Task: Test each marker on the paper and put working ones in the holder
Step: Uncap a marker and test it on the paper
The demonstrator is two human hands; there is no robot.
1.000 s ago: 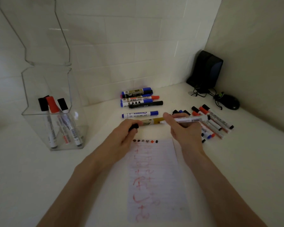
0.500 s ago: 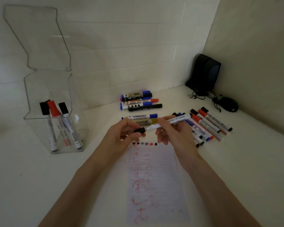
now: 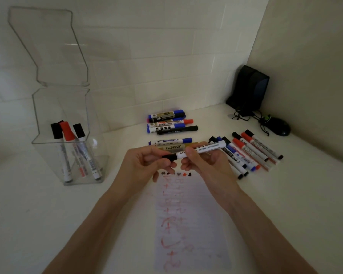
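As the left hand (image 3: 145, 165) pinches its black cap (image 3: 169, 156), the right hand (image 3: 208, 167) grips the white marker (image 3: 208, 147).

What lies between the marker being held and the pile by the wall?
Head view: a blue-capped marker and a gold marker lie side by side, between the held marker and the pile.

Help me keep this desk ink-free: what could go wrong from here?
The left hand pinches the black cap while the right hand grips the marker; if the cap is not seated, the tip may smear fingers. The right hand is close to the loose markers, and might scatter them.
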